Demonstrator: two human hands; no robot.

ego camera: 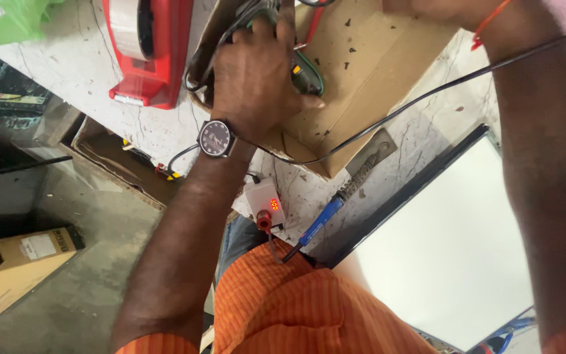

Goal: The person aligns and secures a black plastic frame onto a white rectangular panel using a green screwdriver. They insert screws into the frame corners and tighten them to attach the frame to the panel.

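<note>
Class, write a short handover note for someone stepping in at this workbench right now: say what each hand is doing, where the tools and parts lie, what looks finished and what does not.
Left hand, with a dark round wristwatch, grips a bundle of black and green cables over the brown cardboard sheet.
Right hand: out of view past the top edge; only the forearm shows, crossed by a thin black cable.
Blue-handled soldering iron lies unheld on the white cracked bench, beside a small white box with a red lit display.
Red tape dispenser stands at the far left.
Done: nothing is visibly finished. Left: the cables are in hand, the iron untouched.
</note>
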